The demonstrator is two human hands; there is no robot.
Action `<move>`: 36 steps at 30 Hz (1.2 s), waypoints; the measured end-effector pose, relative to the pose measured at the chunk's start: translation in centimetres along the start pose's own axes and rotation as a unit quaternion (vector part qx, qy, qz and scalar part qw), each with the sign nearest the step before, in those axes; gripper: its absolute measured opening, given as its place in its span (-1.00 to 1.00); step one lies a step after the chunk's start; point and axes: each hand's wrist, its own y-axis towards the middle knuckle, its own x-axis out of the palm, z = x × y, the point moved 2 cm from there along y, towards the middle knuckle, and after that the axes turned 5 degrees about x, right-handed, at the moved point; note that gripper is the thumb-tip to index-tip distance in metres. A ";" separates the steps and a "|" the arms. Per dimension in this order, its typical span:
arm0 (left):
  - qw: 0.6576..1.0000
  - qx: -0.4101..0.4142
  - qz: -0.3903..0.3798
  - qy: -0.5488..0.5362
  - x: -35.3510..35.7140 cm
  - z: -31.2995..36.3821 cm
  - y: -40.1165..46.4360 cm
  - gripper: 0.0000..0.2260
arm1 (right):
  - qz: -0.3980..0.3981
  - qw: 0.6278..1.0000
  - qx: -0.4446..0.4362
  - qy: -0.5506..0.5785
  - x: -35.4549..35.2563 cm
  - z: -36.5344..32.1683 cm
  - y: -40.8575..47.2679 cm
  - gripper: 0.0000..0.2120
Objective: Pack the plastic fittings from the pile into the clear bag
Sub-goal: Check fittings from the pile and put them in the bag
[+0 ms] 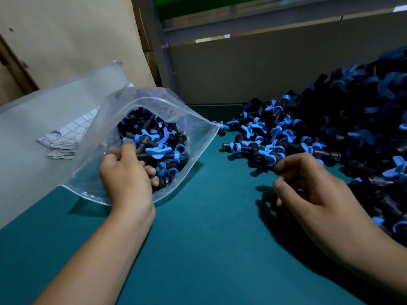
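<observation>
1. The left hand (126, 177) has its grip curled over the near lip of the clear bag (114, 119), thumb outside and fingers inside the mouth, holding it open; the fingertips are partly hidden among the fittings inside.
2. The right hand (308, 183) hovers at the near edge of the pile (330, 133), fingers bent with the tips close to a black fitting; whether they actually pinch it cannot be made out, since the fingertips are in shadow.
3. The bag lies tilted on the left, mouth facing right and near, already holding many black-and-blue plastic fittings (154, 142).
4. The pile spreads across the right side and rises toward the far right, where it is cut off by the frame edge; its darker parts blur together.
5. Both rest on a teal surface (198, 238). A translucent sheet (44, 119) lies at the left over printed paper (66, 137), whose marking is too blurred to read.
6. Cardboard panels (66, 36) and a grey wall board (264, 69) close the far side.
7. Bare teal shows between bag and pile and across the near middle.
</observation>
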 end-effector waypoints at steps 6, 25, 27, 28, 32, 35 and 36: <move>0.998 -0.029 -0.016 -0.053 0.3 0.1 0.0 -0.84 | -0.013 0.973 -0.109 -0.202 0.4 -0.8 -0.6 -0.83; 0.900 0.352 -0.172 0.190 1.0 2.6 -4.1 -0.76 | 0.036 0.962 0.039 -0.268 0.4 0.9 0.6 -0.77; 0.867 0.411 -0.219 0.179 1.3 3.0 -5.1 -0.78 | 0.034 0.971 0.017 -0.234 0.1 0.6 0.5 -0.77; 0.852 0.427 -0.249 0.174 1.5 3.0 -5.6 -0.78 | 0.030 0.975 0.002 -0.222 0.0 0.3 0.4 -0.78; 0.804 0.390 -0.420 0.158 2.1 2.6 -7.3 -0.83 | 0.019 0.986 -0.071 -0.148 0.1 -1.1 -0.1 -0.79; 0.745 0.326 -0.554 0.179 2.5 1.7 -8.5 -0.65 | 0.037 0.990 -0.096 -0.095 0.1 -1.7 -0.8 -0.65; 0.725 0.334 -0.571 0.190 2.7 1.5 -8.7 -0.63 | 0.045 0.990 -0.101 -0.089 0.1 -1.8 -1.0 -0.63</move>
